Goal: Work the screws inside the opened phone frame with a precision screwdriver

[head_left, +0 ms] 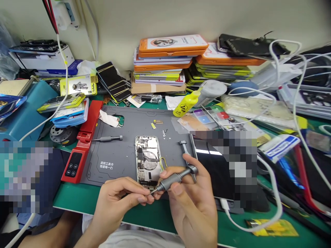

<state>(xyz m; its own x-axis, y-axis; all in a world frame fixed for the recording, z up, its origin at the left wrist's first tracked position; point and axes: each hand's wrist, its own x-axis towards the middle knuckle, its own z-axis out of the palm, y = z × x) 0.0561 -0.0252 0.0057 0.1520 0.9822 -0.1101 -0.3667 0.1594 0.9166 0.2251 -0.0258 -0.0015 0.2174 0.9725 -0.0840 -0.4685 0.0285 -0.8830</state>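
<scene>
One slim grey screwdriver [173, 179], metal-tipped

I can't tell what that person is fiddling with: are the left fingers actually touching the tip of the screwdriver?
Touching. The head view shows the left hand with its fingertips pinched right at the tip of the screwdriver, which the right hand holds.

Green bench [77, 201]; grey mat [121, 155]; box stacks [165, 62] on it.

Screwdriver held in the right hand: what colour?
Grey metal screwdriver, right hand; head view.
</scene>
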